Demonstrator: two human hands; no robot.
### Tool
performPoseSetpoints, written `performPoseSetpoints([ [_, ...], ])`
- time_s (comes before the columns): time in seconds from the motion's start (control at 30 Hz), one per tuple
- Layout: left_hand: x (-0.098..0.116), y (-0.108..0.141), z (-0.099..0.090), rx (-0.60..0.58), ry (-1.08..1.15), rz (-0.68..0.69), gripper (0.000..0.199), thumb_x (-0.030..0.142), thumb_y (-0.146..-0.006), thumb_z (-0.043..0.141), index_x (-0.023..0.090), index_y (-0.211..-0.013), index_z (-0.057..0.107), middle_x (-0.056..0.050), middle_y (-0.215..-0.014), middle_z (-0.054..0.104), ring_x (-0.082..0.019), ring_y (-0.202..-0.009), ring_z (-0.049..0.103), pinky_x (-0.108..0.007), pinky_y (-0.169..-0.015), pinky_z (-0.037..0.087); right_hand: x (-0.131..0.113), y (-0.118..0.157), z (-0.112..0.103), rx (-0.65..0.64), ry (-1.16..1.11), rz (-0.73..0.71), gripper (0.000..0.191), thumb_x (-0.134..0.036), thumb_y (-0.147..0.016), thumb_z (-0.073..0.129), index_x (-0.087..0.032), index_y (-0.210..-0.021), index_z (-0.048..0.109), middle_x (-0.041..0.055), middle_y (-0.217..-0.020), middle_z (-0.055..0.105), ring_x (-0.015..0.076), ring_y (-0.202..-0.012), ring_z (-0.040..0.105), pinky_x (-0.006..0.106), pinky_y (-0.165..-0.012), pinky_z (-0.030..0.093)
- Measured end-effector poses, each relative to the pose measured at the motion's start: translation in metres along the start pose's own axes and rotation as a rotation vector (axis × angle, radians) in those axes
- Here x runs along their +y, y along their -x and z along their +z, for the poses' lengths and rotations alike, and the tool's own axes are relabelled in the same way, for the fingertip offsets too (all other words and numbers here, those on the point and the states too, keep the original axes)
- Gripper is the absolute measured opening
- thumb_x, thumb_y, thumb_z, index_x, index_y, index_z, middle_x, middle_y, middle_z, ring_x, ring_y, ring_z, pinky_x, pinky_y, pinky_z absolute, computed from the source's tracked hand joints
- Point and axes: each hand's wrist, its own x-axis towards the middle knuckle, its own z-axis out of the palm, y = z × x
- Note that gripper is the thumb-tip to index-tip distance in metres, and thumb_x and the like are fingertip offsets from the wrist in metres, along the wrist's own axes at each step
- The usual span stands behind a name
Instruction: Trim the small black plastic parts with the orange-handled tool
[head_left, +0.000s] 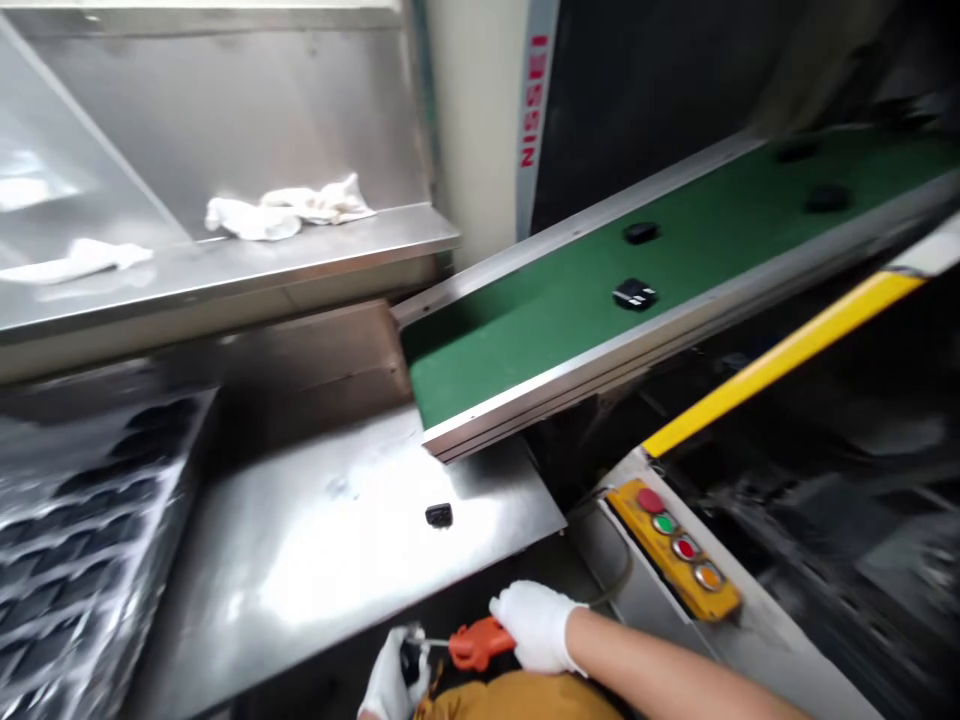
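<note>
My right hand (536, 625), in a white glove, is closed around the handle of an orange-handled tool (480, 643). The tool's thin metal shaft points left, toward my left hand (391, 680). That hand, also gloved in white, grips a small black part (410, 660) close to the shaft's tip; whether the two touch is too blurred to tell. Both hands are low in the picture, in front of the metal table (300, 560). Another small black part (439, 515) lies on the table near its right side.
A green conveyor belt (517, 320) slopes to the table, carrying several black parts (635, 294). At left stands a tray (169, 520) with rows of black parts. White cloths (255, 218) lie on the ledge. A yellow button box (675, 550) and yellow bar (787, 360) are at right.
</note>
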Motion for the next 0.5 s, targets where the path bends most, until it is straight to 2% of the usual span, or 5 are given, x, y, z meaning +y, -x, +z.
performPoseSetpoints([
  [0.1, 0.006, -0.005, -0.009, 0.044, 0.142, -0.007, 0.015, 0.014, -0.086, 0.056, 0.017, -0.072, 0.054, 0.001, -0.062, 0.057, -0.007, -0.05, 0.056, -0.014, -0.041, 0.041, -0.006, -0.001, 0.006, -0.086, -0.094, 0.011, 0.042, -0.023, -0.064, 0.057, -0.013, -0.103, 0.067, 0.0186, -0.096, 0.072, 0.0362, -0.086, 0.07, 0.041, -0.068, 0.052],
  [0.2, 0.007, -0.014, -0.017, 0.064, 0.138, 0.032, 0.014, 0.014, -0.083, 0.06, 0.017, -0.071, 0.053, 0.002, -0.06, 0.056, -0.007, -0.046, 0.053, -0.013, -0.039, 0.038, -0.005, -0.003, 0.015, -0.16, -0.158, 0.047, 0.043, -0.025, -0.064, 0.058, -0.017, -0.105, 0.067, 0.017, -0.1, 0.071, 0.0368, -0.09, 0.069, 0.042, -0.071, 0.051],
  [0.37, 0.001, -0.022, -0.029, 0.035, 0.097, 0.058, 0.013, 0.016, -0.084, 0.059, 0.017, -0.073, 0.054, 0.002, -0.06, 0.057, -0.006, -0.046, 0.052, -0.013, -0.04, 0.038, 0.004, -0.016, 0.034, -0.146, -0.211, 0.006, 0.045, -0.035, -0.068, 0.058, -0.02, -0.11, 0.064, 0.0148, -0.102, 0.07, 0.0345, -0.092, 0.068, 0.042, -0.074, 0.05],
  [0.5, -0.007, -0.023, -0.026, -0.005, 0.082, 0.04, 0.009, 0.02, -0.086, 0.058, 0.015, -0.078, 0.058, 0.001, -0.062, 0.057, -0.006, -0.046, 0.051, -0.013, -0.038, 0.033, 0.004, -0.023, 0.037, -0.159, -0.154, 0.013, 0.042, -0.029, -0.066, 0.057, -0.021, -0.106, 0.063, 0.0134, -0.1, 0.071, 0.0339, -0.089, 0.069, 0.041, -0.072, 0.049],
])
